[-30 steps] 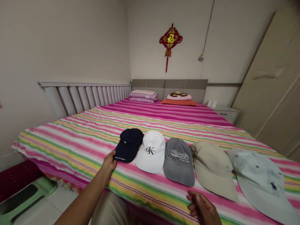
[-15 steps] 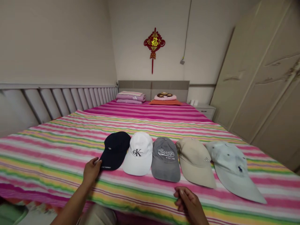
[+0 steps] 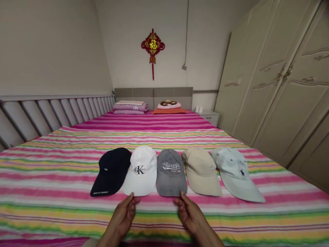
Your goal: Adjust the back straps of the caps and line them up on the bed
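Several baseball caps lie in a row on the striped bedspread, brims toward me. From the left come a black cap (image 3: 113,171), a white cap (image 3: 141,171) with a "GK" print, a grey cap (image 3: 171,175) reading "Always", a beige cap (image 3: 202,171) and a pale blue cap (image 3: 238,175). My left hand (image 3: 124,214) is at the white cap's front brim edge, fingers loosely bent and thumb apart from them. At the grey cap's right brim corner is my right hand (image 3: 189,212), likewise half curled, its thumb tip against the brim. Neither hand visibly grips a cap.
The bedspread (image 3: 77,219) covers a wide bed. Folded purple bedding (image 3: 131,108) and a pink and orange pile (image 3: 169,108) lie by the headboard (image 3: 177,96). A slatted rail (image 3: 64,109) runs along the left; a wardrobe (image 3: 272,92) stands right, beside a white nightstand (image 3: 210,117).
My left hand has left the black cap and moved right to the white cap's brim. My right hand has come up to the grey cap's brim. The view has swung right.
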### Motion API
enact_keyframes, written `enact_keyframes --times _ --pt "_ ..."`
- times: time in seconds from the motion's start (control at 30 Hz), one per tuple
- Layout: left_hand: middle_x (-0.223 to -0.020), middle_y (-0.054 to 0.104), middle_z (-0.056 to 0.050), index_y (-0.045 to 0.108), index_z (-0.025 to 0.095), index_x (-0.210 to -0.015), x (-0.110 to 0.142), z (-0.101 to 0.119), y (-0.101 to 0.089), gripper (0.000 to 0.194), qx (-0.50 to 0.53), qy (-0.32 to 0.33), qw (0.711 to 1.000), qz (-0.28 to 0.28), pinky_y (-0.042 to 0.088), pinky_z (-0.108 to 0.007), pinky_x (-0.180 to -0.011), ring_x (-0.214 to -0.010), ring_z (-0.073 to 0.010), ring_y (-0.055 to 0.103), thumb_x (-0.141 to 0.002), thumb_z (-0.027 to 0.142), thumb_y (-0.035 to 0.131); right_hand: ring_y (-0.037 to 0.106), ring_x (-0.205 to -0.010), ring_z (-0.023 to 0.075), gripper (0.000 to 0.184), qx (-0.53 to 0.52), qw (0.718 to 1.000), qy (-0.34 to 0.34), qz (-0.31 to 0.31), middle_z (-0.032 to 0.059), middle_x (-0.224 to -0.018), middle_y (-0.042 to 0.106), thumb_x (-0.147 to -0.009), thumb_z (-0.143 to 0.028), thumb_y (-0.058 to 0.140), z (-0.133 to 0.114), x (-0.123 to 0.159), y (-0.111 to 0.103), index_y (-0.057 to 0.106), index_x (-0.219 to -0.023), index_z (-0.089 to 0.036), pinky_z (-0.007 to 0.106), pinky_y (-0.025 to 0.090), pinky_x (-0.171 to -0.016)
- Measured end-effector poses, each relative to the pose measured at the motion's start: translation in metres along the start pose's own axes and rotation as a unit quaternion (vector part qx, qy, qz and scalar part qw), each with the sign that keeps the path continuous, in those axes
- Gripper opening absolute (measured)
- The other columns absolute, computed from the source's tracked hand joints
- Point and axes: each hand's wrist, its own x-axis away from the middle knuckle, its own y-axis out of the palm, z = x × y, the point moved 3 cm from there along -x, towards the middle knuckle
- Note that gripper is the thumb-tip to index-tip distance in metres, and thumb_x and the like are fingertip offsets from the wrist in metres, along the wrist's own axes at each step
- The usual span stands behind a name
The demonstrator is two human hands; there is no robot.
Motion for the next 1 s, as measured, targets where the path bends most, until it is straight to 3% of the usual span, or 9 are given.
enact_keyframes --times 0.13,0.43,1.0 --pt "-0.054 0.062 -0.005 0.048 0.011 -0.072 -0.005 0.003 0.009 0.009 -0.002 0.007 1.0 0.009 0.036 -0.01 -0.03 -0.032 -0.0026 0.046 -0.079 0.012 0.053 0.044 -0.027 0.0025 0.02 -0.039 0.999 0.01 0.012 0.0 -0.046 0.059 -0.084 -0.019 0.052 0.0 -0.002 0.002 0.045 -0.066 -0.014 0.008 0.033 -0.027" --pt "-0.051 0.061 -0.003 0.05 0.011 -0.066 -0.005 -0.007 0.009 0.012 -0.038 0.051 0.998 0.021 0.04 -0.013 -0.032 -0.034 -0.0052 0.05 -0.078 0.011 0.054 0.049 -0.031 0.0041 0.017 -0.087 0.996 0.017 0.029 0.0041 -0.053 0.063 -0.085 -0.012 0.047 0.0 -0.004 -0.002 0.045 -0.068 -0.014 0.009 0.038 -0.03" --pt "-0.044 0.057 -0.004 0.053 0.01 -0.056 -0.001 -0.012 0.009 0.022 -0.068 0.061 0.996 0.019 0.041 -0.015 -0.033 -0.033 -0.0078 0.05 -0.078 0.013 0.053 0.05 -0.031 0.004 0.02 -0.094 0.995 0.001 0.041 0.0028 -0.051 0.062 -0.085 -0.012 0.047 -0.001 -0.001 -0.005 0.046 -0.066 -0.014 0.009 0.038 -0.031"
